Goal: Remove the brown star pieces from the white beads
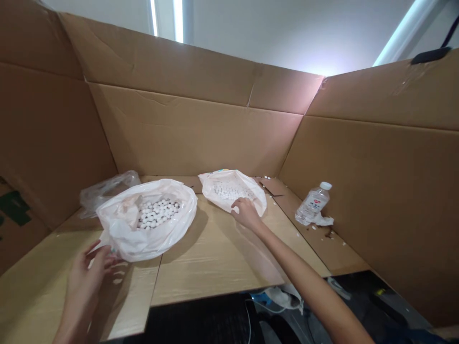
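Note:
A large white plastic bag (143, 222) lies open on the pale wood-grain board (215, 267), holding a heap of small white balls (157, 213). My left hand (91, 267) is at the bag's lower left corner, fingers spread, close to its edge. Further back sits a smaller white plastic bag (233, 191) with similar white balls (228, 192) inside. My right hand (245, 213) rests with curled fingers on that bag's front rim, and whether it grips the plastic is hidden.
Tall cardboard walls (193, 134) surround the board on three sides. A crumpled clear plastic bag (109, 191) lies at the back left. On the right stand a tilted plastic water bottle (313, 203) and white tissue (323, 220), among scattered white bits. Dark floor with cables lies beyond the near edge.

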A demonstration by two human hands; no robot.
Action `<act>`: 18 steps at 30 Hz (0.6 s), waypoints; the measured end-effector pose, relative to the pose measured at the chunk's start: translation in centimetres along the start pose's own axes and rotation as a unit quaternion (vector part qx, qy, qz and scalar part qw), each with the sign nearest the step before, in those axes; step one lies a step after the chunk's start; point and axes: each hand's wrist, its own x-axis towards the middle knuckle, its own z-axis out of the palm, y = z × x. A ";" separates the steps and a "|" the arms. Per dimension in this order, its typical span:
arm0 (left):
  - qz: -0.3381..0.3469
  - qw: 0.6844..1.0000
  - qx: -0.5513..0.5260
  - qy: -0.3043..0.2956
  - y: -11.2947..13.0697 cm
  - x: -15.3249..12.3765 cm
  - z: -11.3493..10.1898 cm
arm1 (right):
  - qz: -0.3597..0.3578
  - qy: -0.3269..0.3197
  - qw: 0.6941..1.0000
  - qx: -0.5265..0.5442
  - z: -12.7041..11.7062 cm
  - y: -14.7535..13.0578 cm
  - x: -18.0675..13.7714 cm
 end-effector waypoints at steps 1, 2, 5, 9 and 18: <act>-0.003 1.000 0.000 0.001 0.1 0.1 -0.2 | -0.007 -0.003 1.000 0.014 0.6 -0.6 -0.2; -0.005 1.000 0.001 0.004 0.1 0.2 -0.6 | -0.013 -0.007 0.999 0.028 1.1 -1.1 -0.6; 0.016 1.000 0.015 0.020 -0.1 0.7 -1.6 | -0.034 -0.015 0.996 0.078 2.7 -2.5 -2.0; 0.041 0.997 0.045 0.050 0.4 1.3 -2.3 | -0.046 0.000 0.987 0.156 3.2 -4.4 -2.8; 0.055 0.979 0.192 0.034 4.2 1.3 0.7 | 0.024 -0.023 0.964 0.264 1.8 -11.8 3.5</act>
